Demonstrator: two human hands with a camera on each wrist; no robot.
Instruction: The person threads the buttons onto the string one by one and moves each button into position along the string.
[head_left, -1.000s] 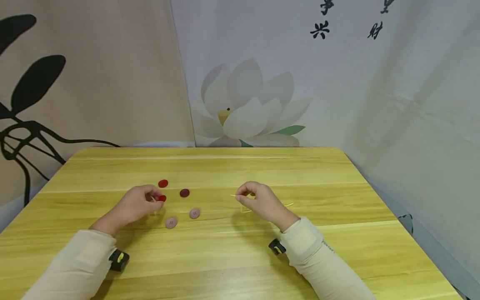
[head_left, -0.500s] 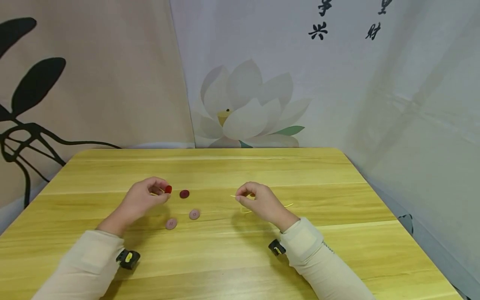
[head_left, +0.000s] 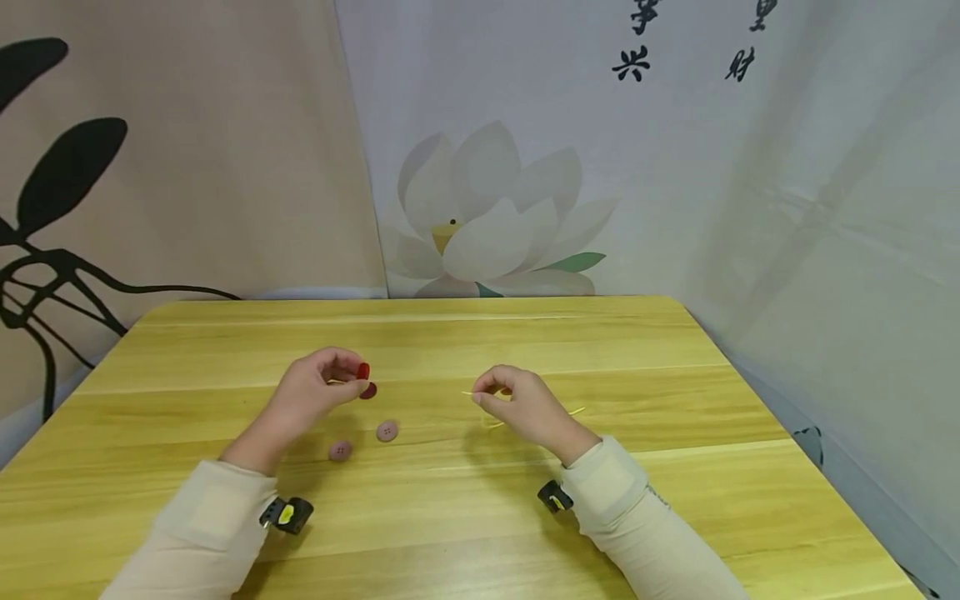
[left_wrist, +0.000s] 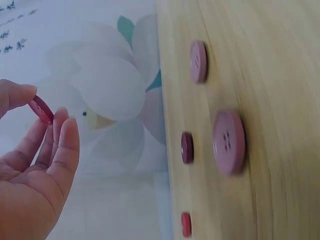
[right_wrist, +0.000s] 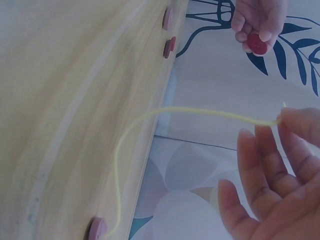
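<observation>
Red button (head_left: 363, 371) pinched upright in left hand (head_left: 315, 390), lifted above yellow wooden counter (head_left: 675, 467), at 10 o'clock from counter centre. Dark red button (head_left: 369, 390) lies just below it; two pink buttons (head_left: 387, 431) at 5 o'clock from left hand. Yellow thread (right_wrist: 150, 117) pinched at its tip by right hand (head_left: 525, 408), trailing down to counter. Lotus-print backdrop (head_left: 487, 225) at 12 o'clock.
</observation>
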